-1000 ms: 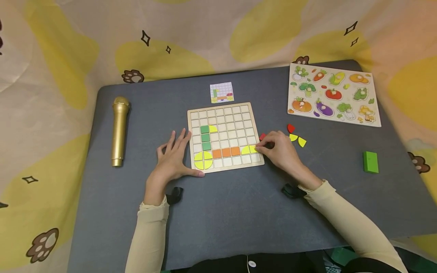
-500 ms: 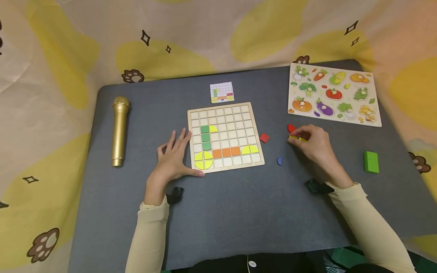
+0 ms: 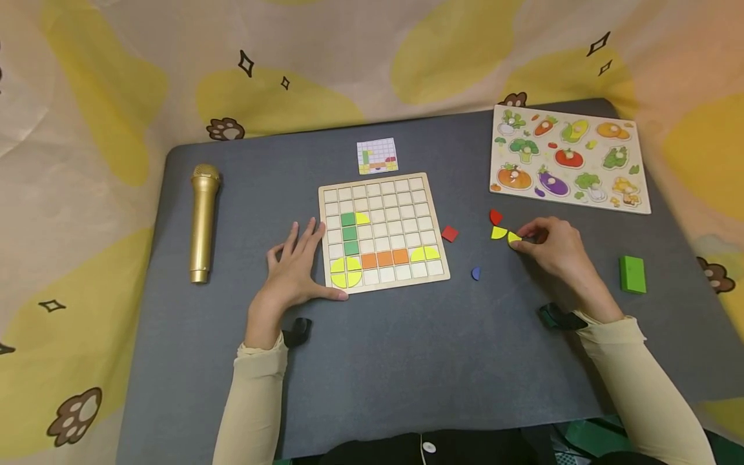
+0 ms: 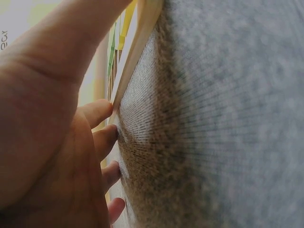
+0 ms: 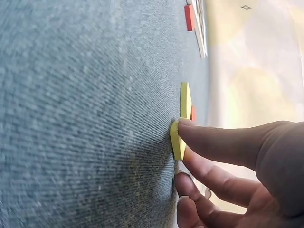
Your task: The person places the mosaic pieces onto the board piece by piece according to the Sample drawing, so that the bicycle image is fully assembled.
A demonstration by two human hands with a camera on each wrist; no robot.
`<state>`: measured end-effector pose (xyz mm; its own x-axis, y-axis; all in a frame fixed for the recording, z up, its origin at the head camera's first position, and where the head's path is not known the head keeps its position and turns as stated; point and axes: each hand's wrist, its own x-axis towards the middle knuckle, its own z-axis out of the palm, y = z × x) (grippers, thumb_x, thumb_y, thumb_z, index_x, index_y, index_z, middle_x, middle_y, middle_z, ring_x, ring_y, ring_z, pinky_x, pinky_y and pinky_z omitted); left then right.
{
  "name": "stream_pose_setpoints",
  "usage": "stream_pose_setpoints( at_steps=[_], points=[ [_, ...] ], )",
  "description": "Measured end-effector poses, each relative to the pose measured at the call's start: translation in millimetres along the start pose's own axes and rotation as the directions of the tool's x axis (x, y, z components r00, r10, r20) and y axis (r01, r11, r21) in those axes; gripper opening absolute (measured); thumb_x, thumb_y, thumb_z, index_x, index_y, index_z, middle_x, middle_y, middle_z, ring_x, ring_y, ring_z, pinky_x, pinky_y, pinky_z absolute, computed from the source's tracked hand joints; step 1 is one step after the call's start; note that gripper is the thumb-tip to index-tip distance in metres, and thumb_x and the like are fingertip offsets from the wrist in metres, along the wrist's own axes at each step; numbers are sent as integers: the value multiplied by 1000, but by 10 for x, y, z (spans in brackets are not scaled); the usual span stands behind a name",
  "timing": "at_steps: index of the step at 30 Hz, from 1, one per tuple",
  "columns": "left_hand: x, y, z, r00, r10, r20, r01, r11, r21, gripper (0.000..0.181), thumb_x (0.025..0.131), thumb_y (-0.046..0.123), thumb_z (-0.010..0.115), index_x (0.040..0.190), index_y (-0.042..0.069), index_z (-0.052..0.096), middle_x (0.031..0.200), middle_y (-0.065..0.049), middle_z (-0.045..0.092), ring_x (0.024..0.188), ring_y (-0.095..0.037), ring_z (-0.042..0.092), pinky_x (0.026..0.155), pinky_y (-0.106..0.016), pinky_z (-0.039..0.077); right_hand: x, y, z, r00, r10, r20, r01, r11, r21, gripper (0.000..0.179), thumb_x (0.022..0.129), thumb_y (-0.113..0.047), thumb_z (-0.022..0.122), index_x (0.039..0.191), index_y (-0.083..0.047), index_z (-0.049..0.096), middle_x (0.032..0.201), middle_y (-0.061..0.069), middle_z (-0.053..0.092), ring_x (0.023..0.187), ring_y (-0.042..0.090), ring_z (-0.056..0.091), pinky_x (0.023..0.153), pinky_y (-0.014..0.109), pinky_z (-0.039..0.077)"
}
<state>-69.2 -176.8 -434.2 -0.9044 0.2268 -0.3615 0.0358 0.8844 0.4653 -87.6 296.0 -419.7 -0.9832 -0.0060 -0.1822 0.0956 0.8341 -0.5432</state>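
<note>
My right hand pinches a yellow quarter-circle piece between thumb and forefinger, low over the table. In the right wrist view the thumb lies on the face of that piece. Just left of it are another yellow quarter-circle piece and a red quarter-circle piece. My left hand has its fingers spread along the left edge of a wooden grid board, thumb at its lower left corner. Green, orange and yellow pieces sit in some of its squares.
A small pattern card lies behind the board. Right of the board are a red square piece and a blue half-circle piece. Farther right are a vegetable puzzle and a green block. A gold microphone lies left.
My right hand has left the yellow piece at the board's right side, moved right to the loose pieces and taken hold of a yellow quarter-circle piece. My left hand has stayed put.
</note>
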Motion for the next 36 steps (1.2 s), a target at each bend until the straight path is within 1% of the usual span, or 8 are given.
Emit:
stream_pose_setpoints(
  at_steps=[7, 12, 15, 19, 23, 26, 30, 36],
  points=[
    [5, -11, 5, 1000, 17, -2, -17, 1000, -5, 150, 65, 58, 99, 173, 22, 2, 181, -1, -7, 167, -32, -14, 122, -66, 3, -8, -49, 13, 1000, -6, -17, 6, 1000, 25, 25, 93, -19, 83, 101, 2, 72, 91, 19, 70, 74, 21, 54, 64, 31, 40],
    [3, -10, 1, 1000, 23, 0, -23, 1000, -7, 151, 64, 58, 99, 173, 22, 2, 181, 0, -8, 167, -32, -15, 123, -65, 4, -17, -146, 16, 998, -31, -46, 33, 998, 47, 19, 93, -13, 82, 100, 1, 72, 90, 18, 72, 71, 18, 54, 61, 27, 40],
    [1, -9, -1, 1000, 20, 3, -20, 1000, -4, 151, 64, 58, 99, 173, 22, 1, 181, 0, -8, 167, -32, -15, 123, -65, 3, -15, -243, 38, 997, -50, -62, 54, 996, 66, 18, 92, -12, 82, 100, 1, 73, 89, 17, 72, 70, 16, 54, 60, 25, 40],
    [-4, -7, -5, 1000, 18, 5, -18, 1000, -6, 150, 65, 58, 99, 173, 23, 1, 181, 0, -8, 167, -32, -15, 123, -65, 3, -6, -409, 105, 991, -98, -89, 107, 989, 103, 16, 91, -12, 83, 97, -1, 74, 85, 14, 73, 70, 14, 54, 61, 23, 39],
    [-11, -8, -8, 1000, 19, 4, -19, 1000, -10, 150, 65, 57, 99, 173, 22, 1, 181, 0, -8, 167, -31, -15, 123, -65, 3, 2, -611, 212, 985, -145, -96, 158, 978, 135, 14, 91, -13, 85, 95, -2, 77, 82, 13, 72, 70, 18, 54, 59, 23, 37],
    [-14, -10, -10, 1000, 21, 1, -21, 1000, -14, 150, 65, 57, 99, 173, 23, 1, 181, 0, -8, 167, -31, -15, 123, -65, 3, 2, -759, 324, 983, -172, -69, 181, 971, 154, 12, 91, -12, 84, 95, -3, 78, 81, 12, 72, 70, 21, 54, 57, 25, 37],
    [-13, -8, -8, 1000, 22, -4, -22, 1000, -15, 150, 64, 57, 100, 173, 23, 2, 181, 0, -7, 167, -31, -14, 123, -65, 3, -17, -921, 512, 979, -206, 7, 201, 961, 191, 10, 91, -12, 85, 93, -5, 78, 81, 10, 74, 68, 20, 55, 58, 25, 39],
    [-9, -8, -2, 1000, 18, -6, -18, 1000, -14, 150, 64, 57, 100, 173, 23, 2, 181, 0, -7, 167, -31, -14, 123, -65, 3, -79, -1070, 753, 963, -252, 93, 224, 946, 236, 9, 89, -13, 86, 88, -8, 79, 77, 5, 72, 67, 17, 57, 61, 26, 42]
  ],
)
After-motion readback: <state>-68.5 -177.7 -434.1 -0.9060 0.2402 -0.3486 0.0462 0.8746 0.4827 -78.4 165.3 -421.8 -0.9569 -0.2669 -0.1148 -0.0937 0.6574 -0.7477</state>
